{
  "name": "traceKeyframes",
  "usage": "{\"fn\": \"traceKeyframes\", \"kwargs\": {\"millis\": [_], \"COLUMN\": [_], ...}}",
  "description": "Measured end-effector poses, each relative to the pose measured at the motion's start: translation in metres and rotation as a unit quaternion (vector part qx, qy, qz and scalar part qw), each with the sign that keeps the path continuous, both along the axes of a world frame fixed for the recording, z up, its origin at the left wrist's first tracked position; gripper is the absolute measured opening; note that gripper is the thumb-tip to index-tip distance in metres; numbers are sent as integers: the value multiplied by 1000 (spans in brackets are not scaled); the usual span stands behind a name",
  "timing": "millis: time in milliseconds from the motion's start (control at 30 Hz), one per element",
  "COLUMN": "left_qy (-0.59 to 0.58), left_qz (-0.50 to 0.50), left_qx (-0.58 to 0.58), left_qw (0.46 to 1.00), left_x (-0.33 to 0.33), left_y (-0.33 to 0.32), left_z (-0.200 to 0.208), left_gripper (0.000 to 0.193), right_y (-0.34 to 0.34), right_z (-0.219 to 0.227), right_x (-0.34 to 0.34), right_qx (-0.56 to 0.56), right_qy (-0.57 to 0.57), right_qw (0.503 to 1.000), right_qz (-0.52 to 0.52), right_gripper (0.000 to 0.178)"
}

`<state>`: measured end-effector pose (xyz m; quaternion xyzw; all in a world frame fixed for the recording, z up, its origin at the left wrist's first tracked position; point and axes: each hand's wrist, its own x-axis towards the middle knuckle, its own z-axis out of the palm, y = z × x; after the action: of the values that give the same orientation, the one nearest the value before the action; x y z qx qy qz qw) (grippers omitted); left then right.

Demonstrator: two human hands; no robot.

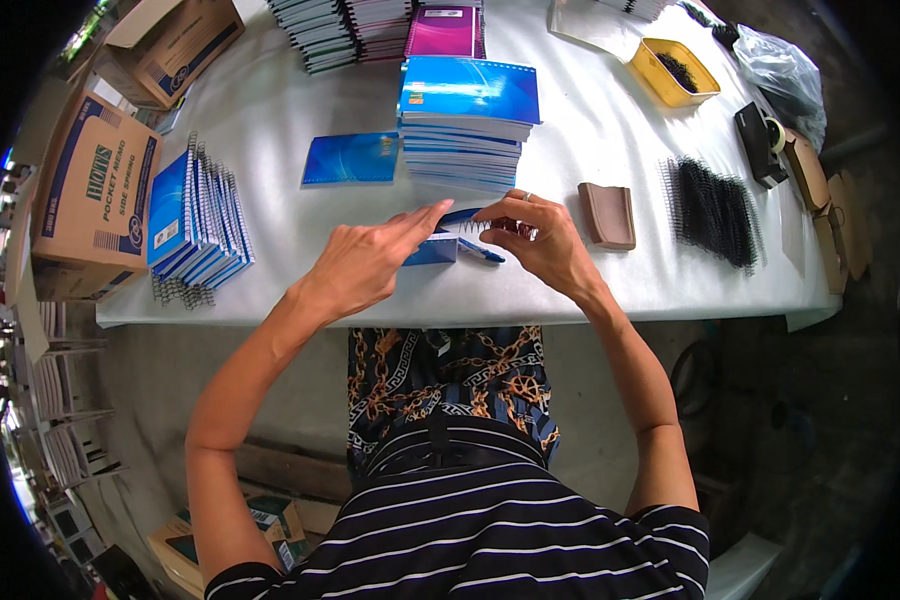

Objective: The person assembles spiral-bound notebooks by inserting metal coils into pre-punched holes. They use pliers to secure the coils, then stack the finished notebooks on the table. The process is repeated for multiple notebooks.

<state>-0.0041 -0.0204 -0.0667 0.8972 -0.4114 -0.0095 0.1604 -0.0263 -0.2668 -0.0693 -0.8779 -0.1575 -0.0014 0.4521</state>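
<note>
A small blue notebook (432,250) is at the table's near edge, between my hands. My left hand (355,265) grips it from the left, fingers stretched along its top and the thumb hidden. A dark wire spiral (467,226) runs along the notebook's far edge. My right hand (542,238) pinches the spiral's right end between thumb and forefinger. Beside the notebook, partly under my right hand, lies a blue-handled tool (483,251), its kind unclear. Just beyond stands a tall stack of blue notebooks (470,95), with a single blue notebook (350,159) to its left.
Spiral-bound blue notebooks (198,225) stand by a cardboard box (100,200) at left. To the right are a brown curved block (607,216), a heap of black spirals (712,213), a yellow tub (674,72) and a tape dispenser (760,145). More bound notebooks (370,30) fill the back.
</note>
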Motion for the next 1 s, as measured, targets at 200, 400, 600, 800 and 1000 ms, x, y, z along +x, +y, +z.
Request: {"fn": "traceKeyframes", "kwargs": {"millis": [200,400,600,800,1000], "left_qy": [-3,9,46,58,78], "left_qz": [-3,1,11,-11,-21], "left_qx": [20,7,37,8,32], "left_qw": [1000,1000,998,998,996], "left_x": [5,8,7,-1,-9], "left_y": [3,4,4,7,15], "left_z": [-7,-10,-6,1,13], "left_gripper": [85,82,79,77,75], "right_y": [1,1,0,7,17], "right_z": [-3,-13,-2,9,16], "right_x": [6,12,9,-5,-16], "right_qx": [28,74,-54,-169,-118], "right_qy": [15,6,9,-56,16], "right_qw": [999,995,992,979,980], "right_qz": [10,73,112,104,159], "right_gripper": [20,17,13,19,17]}}
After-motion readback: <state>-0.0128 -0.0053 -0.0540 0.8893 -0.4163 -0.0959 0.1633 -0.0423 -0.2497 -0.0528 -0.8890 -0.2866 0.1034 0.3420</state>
